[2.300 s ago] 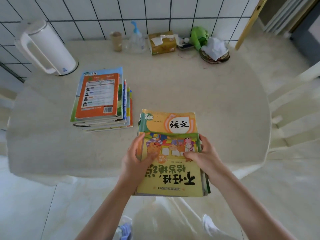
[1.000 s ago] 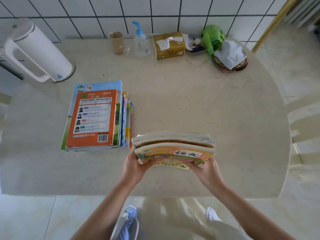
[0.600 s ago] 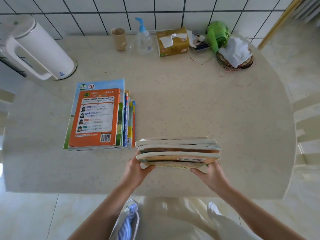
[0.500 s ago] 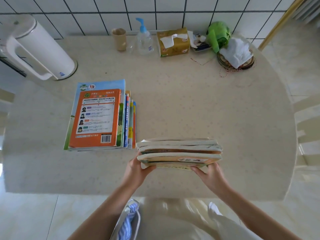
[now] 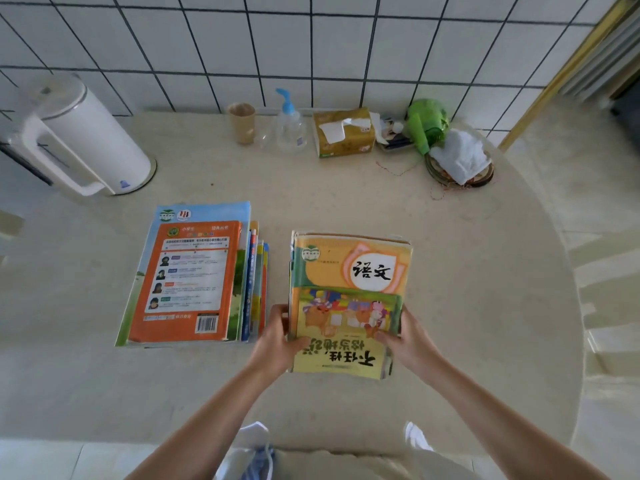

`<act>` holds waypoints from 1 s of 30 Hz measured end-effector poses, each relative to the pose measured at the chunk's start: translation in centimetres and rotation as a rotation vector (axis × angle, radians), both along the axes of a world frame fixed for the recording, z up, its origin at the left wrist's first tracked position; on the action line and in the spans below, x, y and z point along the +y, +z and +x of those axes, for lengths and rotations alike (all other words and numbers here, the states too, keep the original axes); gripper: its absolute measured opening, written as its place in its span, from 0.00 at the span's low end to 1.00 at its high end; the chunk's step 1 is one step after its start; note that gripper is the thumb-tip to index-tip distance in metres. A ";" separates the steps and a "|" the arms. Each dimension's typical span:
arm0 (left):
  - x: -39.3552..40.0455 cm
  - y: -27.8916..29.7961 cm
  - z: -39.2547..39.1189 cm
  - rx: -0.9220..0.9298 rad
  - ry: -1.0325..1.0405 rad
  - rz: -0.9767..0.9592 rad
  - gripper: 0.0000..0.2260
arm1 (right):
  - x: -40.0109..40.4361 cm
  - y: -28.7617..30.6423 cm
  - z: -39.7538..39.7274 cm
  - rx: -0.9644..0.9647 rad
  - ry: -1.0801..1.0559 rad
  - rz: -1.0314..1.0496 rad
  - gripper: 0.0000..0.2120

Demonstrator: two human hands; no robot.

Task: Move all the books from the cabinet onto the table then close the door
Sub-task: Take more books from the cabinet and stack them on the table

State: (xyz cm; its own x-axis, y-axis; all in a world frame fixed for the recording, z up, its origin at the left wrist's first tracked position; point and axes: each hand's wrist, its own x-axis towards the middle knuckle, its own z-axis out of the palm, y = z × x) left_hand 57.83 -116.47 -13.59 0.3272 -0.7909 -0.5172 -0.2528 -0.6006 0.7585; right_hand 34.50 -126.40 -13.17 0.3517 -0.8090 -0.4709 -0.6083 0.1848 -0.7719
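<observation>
A yellow-covered pile of books (image 5: 349,292) lies flat on the beige table (image 5: 467,289), near its front edge. My left hand (image 5: 277,341) grips the pile's lower left corner, thumb on the cover. My right hand (image 5: 407,341) grips the lower right corner the same way. Just to the left lies another stack of books (image 5: 194,278) with an orange back cover on top, a narrow gap between the two piles. The cabinet and its door are out of view.
A white kettle (image 5: 79,140) stands at the table's back left. Along the tiled wall are a paper cup (image 5: 242,123), a pump bottle (image 5: 290,126), a tissue box (image 5: 343,135), a green object (image 5: 426,126) and a white cloth on a basket (image 5: 460,161).
The yellow pile was held tilted on edge above the table's front; now it lies flat on the table, farther in, beside the orange stack. Both hands still hold it.
</observation>
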 end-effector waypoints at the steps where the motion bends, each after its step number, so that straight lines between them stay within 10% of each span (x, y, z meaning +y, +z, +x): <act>1: -0.8 0.3 0.0 0.019 0.035 0.020 0.20 | -0.5 0.2 0.6 0.013 -0.017 0.014 0.22; 14: -7.3 -0.1 0.1 0.060 0.377 0.413 0.29 | -5.5 -1.8 7.7 0.069 0.012 0.304 0.07; 26: -7.2 -6.0 0.6 0.019 0.406 0.411 0.49 | -6.4 -6.6 7.4 0.188 0.043 0.249 0.27; 30: -6.3 -2.8 -0.5 -0.035 0.436 0.255 0.36 | -5.2 -1.8 8.0 0.157 0.028 0.206 0.22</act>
